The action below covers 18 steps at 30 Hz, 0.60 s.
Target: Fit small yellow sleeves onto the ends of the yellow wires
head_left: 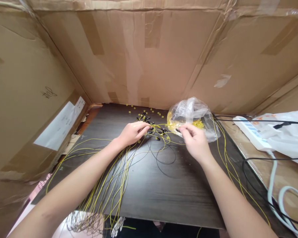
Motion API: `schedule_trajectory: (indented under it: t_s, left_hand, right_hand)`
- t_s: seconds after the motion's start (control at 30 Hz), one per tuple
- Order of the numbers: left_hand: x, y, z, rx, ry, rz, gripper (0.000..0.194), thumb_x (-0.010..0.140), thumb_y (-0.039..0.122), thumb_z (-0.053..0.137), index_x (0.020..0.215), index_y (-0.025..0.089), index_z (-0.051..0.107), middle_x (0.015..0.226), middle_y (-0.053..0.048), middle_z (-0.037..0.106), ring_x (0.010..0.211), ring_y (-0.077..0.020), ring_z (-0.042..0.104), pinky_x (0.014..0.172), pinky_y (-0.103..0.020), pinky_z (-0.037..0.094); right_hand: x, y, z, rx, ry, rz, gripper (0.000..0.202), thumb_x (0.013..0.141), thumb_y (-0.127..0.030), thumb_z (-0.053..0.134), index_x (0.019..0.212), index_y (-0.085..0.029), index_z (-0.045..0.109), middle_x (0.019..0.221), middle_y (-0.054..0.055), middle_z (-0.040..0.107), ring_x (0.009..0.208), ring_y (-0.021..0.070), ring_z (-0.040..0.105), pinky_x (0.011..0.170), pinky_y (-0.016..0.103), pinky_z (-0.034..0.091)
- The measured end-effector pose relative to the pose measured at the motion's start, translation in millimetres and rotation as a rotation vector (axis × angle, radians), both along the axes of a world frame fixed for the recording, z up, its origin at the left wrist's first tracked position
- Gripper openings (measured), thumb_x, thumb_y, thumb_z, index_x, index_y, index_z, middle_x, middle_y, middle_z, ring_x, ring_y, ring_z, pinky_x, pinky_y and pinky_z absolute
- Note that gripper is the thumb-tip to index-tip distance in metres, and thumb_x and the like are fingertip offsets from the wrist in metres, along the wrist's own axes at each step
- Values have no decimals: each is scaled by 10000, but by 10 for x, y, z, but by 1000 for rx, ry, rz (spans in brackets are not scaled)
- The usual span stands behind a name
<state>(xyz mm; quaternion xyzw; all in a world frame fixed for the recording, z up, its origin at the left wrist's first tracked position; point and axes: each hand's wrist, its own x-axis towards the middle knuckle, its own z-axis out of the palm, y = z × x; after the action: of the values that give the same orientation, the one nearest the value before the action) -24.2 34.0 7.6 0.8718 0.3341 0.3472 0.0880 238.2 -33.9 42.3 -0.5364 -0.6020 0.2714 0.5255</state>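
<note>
My left hand (135, 132) is closed in a pinch at the heap of wire ends, and yellow wire (161, 125) runs out beside its fingertips. My right hand (195, 140) pinches a small black end piece (178, 130) in front of a clear plastic bag (210, 127). Small yellow pieces (198, 124) show inside that bag. Between the hands lie several black end pieces (164, 131) with thin yellow and black wires. A long bundle of wires (116, 185) passes under my left forearm and over the table's front edge.
Loose yellow bits (151, 111) are scattered at the back of the dark table (159, 195). Cardboard walls (129, 59) enclose the back and sides. On the right lie a white power strip (253, 134), its cable (272, 178) and a white plastic bag (285, 132).
</note>
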Motion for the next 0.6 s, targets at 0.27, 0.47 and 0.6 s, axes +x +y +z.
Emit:
schedule_trajectory:
  t_s: [0.27, 0.47, 0.6]
  left_hand:
    - [36, -22, 2, -44, -156, 88, 201, 970, 262, 598, 995, 180, 780, 789, -29, 694, 608, -115, 566, 631, -256, 479]
    - [32, -39, -27, 3, -180, 34, 175, 933, 273, 623, 910, 188, 774, 816, -31, 684, 561, -91, 537, 584, -243, 460]
    - [17, -25, -52, 40, -127, 36, 181, 930, 265, 616, 897, 181, 773, 759, -22, 663, 567, -98, 540, 596, -245, 460]
  right_hand:
    - [-227, -177, -68, 71, -370, 313, 202, 859, -227, 562, 722, -215, 709, 633, 8, 679, 513, 143, 533, 527, 275, 380]
    - [-243, -166, -90, 17, -248, 149, 211, 938, -323, 562, 866, -215, 729, 614, 4, 626, 512, 145, 499, 516, 277, 349]
    - [-213, -140, -65, -1, -31, 104, 215, 906, -382, 632, 833, -204, 729, 683, 22, 652, 559, 148, 503, 516, 270, 359]
